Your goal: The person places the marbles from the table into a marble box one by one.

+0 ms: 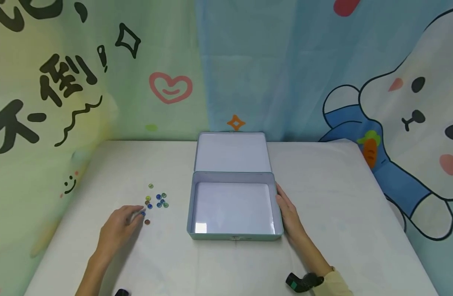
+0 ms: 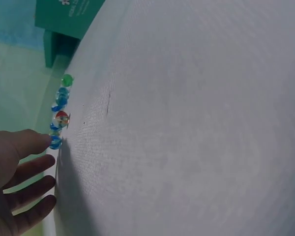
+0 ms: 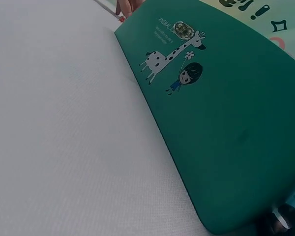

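An open-lidded box (image 1: 233,207) stands at the table's middle with its lid (image 1: 231,152) tilted back; its inside is bare. The right hand (image 1: 291,216) rests along the box's right side, fingers nearly straight. To the left of the box, my left hand (image 1: 119,228) pinches a blue marble (image 1: 142,213) between thumb and forefinger, low over the table. In the left wrist view that blue marble (image 2: 55,142) shows at the thumb's tip, the other fingers spread apart. Several blue, green and yellow marbles (image 1: 162,201) lie loose just beyond, with a brown marble (image 1: 147,222) nearer.
A white cloth covers the table (image 1: 344,230). Behind it hangs a printed curtain (image 1: 248,70) with a rabbit and a heart. The box's green outer side (image 3: 226,123) bears a giraffe and child picture. Black straps sit at both wrists.
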`<state>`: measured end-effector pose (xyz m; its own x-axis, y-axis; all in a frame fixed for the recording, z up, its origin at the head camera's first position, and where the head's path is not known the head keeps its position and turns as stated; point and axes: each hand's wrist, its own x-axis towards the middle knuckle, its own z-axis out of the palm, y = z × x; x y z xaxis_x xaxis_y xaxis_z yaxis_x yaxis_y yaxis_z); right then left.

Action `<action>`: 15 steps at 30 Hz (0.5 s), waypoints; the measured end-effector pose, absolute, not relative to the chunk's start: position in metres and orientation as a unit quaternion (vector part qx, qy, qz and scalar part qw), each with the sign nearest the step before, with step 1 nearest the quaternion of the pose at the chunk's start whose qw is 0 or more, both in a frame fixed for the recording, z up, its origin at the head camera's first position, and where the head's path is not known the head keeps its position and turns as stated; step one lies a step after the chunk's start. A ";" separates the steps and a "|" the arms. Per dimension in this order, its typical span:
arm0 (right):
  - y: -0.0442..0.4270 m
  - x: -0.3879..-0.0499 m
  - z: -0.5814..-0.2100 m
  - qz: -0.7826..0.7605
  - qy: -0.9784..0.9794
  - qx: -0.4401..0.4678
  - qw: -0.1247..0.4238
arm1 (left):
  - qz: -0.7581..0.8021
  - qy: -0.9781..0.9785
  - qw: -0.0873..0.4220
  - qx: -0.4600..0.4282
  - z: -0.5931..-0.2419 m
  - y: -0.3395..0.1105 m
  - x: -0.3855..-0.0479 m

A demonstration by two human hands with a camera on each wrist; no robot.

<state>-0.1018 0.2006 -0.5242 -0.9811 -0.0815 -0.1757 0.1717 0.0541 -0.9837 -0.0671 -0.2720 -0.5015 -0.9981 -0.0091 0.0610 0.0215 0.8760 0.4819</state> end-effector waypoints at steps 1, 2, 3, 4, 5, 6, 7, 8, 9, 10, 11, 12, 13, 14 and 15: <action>0.200 -0.102 -0.525 -0.687 0.720 0.032 0.091 | -0.245 -0.969 0.029 -0.003 -0.501 -0.272 -0.067; 0.200 -0.102 -0.525 -0.687 0.720 0.032 0.091 | -0.242 -0.970 0.030 -0.003 -0.501 -0.272 -0.068; 0.200 -0.102 -0.525 -0.686 0.721 0.033 0.091 | -0.238 -0.971 0.033 -0.004 -0.500 -0.272 -0.068; 0.200 -0.102 -0.525 -0.686 0.721 0.034 0.091 | -0.235 -0.971 0.035 -0.005 -0.501 -0.272 -0.068; 0.199 -0.102 -0.525 -0.685 0.722 0.037 0.091 | -0.232 -0.972 0.038 -0.006 -0.501 -0.272 -0.069; 0.199 -0.102 -0.525 -0.683 0.723 0.040 0.092 | -0.229 -0.973 0.041 -0.007 -0.501 -0.272 -0.069; 0.199 -0.102 -0.524 -0.681 0.725 0.042 0.092 | -0.226 -0.973 0.044 -0.009 -0.501 -0.272 -0.069; 0.199 -0.102 -0.524 -0.679 0.726 0.045 0.093 | -0.223 -0.974 0.046 -0.010 -0.502 -0.271 -0.070; 0.199 -0.102 -0.524 -0.678 0.728 0.046 0.092 | -0.221 -0.974 0.049 -0.011 -0.502 -0.271 -0.070; 0.200 -0.102 -0.524 -0.677 0.729 0.047 0.091 | -0.220 -0.974 0.050 -0.012 -0.502 -0.271 -0.070; 0.200 -0.102 -0.524 -0.676 0.730 0.047 0.091 | -0.219 -0.974 0.051 -0.013 -0.502 -0.271 -0.070; 0.200 -0.102 -0.525 -0.675 0.731 0.046 0.089 | -0.219 -0.974 0.051 -0.013 -0.502 -0.270 -0.070; 0.200 -0.103 -0.524 -0.675 0.731 0.045 0.089 | -0.220 -0.974 0.050 -0.013 -0.502 -0.270 -0.070; 0.200 -0.103 -0.525 -0.675 0.731 0.045 0.088 | -0.221 -0.974 0.049 -0.012 -0.502 -0.270 -0.070; 0.201 -0.103 -0.524 -0.676 0.731 0.044 0.087 | -0.221 -0.974 0.048 -0.012 -0.501 -0.269 -0.070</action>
